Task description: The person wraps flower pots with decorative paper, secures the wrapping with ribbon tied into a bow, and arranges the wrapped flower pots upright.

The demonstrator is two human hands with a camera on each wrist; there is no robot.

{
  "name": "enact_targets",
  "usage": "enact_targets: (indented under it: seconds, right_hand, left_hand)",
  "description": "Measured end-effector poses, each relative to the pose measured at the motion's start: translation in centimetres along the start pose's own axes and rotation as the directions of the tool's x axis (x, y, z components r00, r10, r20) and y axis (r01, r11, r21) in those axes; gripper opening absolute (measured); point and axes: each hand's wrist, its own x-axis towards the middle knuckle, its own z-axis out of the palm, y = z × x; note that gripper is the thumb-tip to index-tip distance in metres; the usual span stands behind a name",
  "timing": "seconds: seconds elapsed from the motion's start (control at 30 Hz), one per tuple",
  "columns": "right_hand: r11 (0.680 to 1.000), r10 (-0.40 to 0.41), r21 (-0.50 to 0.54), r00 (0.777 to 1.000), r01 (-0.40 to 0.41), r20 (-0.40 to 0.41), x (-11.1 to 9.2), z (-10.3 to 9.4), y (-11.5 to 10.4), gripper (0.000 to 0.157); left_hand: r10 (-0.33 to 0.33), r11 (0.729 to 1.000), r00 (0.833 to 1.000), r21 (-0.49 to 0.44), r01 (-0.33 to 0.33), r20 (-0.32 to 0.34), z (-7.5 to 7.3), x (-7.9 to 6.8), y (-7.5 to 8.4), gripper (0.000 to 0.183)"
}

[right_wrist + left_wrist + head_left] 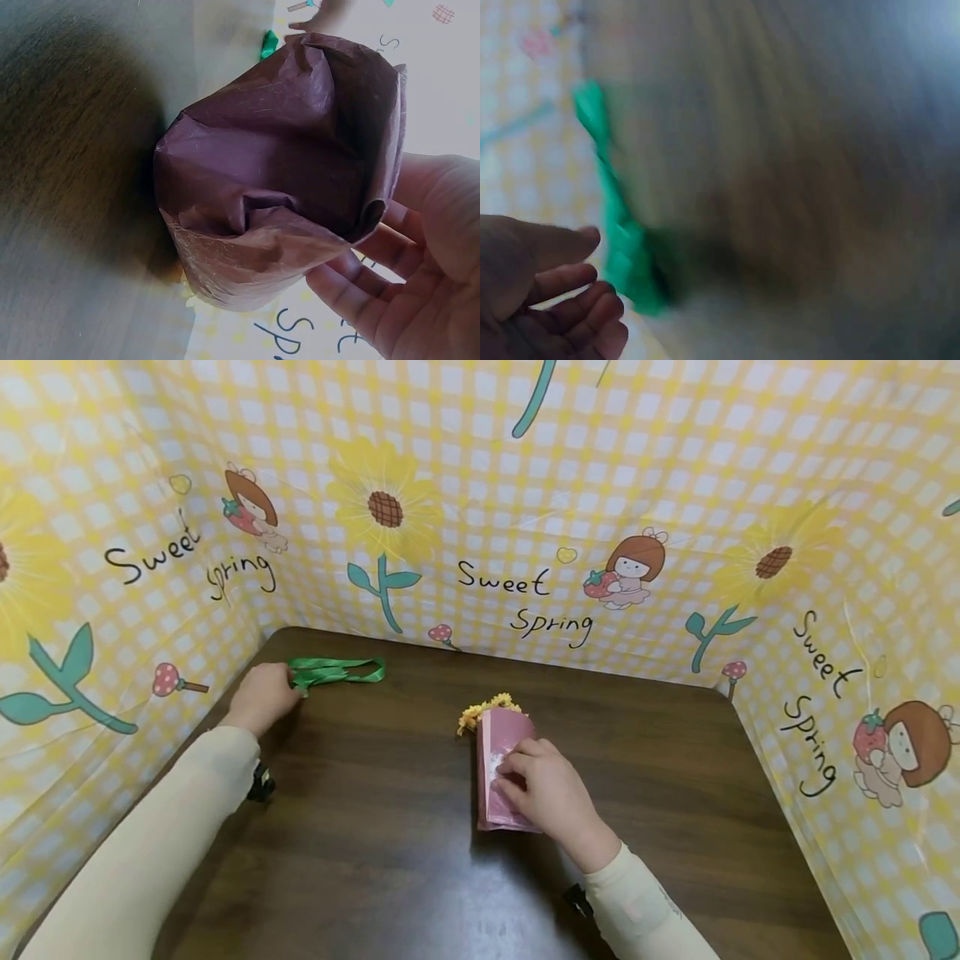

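Note:
My right hand (553, 789) grips a pink paper wrap (510, 768), fingers and thumb at its side. Small yellow flowers (491, 710) show at the wrap's far end. In the right wrist view the crumpled, open near end of the paper (262, 157) faces the camera, with my fingers (360, 292) against its edge. At the table's far left, my left hand (262, 697) is at the near end of a looped green ribbon (337, 671). The left wrist view is blurred; there the thumb stands apart from loosely bent fingers (585, 311) beside the ribbon (619, 225).
The dark wooden table (375, 827) is bordered at the back and both sides by a yellow checked cloth (480, 502) with printed sunflowers and lettering. A small black device (261, 783) sits under the left wrist, another (579, 900) under the right.

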Motion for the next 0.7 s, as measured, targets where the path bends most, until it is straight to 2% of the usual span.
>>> enact_targets:
  seconds: [0.07, 0.17, 0.3, 0.47, 0.6, 0.7]
  right_hand:
    - [1.000, 0.007, 0.004, 1.000, -0.007, 0.006, 0.0, 0.1, 0.0, 0.013]
    - [1.000, 0.015, 0.012, 1.000, -0.015, 0.012, -0.1, 0.2, -0.1, 0.014]
    - [1.000, 0.011, 0.015, 1.000, -0.011, 0.003, -0.1, 0.2, -0.1, 0.014]
    - [1.000, 0.013, 0.006, 1.000, -0.012, -0.007, -0.1, 0.2, -0.1, 0.014]
    - [1.000, 0.017, 0.002, 1.000, -0.017, -0.008, -0.1, 0.2, -0.1, 0.014]
    - [1.000, 0.017, 0.001, 1.000, -0.017, -0.007, -0.1, 0.2, -0.1, 0.015]
  left_hand:
    - [-0.021, 1.000, 0.999, 0.022, 0.021, 0.024, 0.3, 0.3, -1.5, 0.030]
    - [-0.032, 0.999, 0.999, 0.034, 0.031, 0.038, 0.7, 0.4, -2.7, 0.031]
    - [-0.012, 1.000, 1.000, 0.011, 0.012, -0.014, 0.7, 0.3, -3.1, 0.030]
    - [0.000, 0.990, 0.996, -0.138, -0.013, -0.094, -0.7, 0.0, -2.7, 0.033]
    - [-0.047, 0.962, 0.996, -0.272, 0.023, -0.080, -2.2, -0.4, -2.1, 0.042]
    - [-0.080, 0.935, 0.996, -0.348, 0.061, -0.040, -3.1, -0.7, -1.5, 0.048]
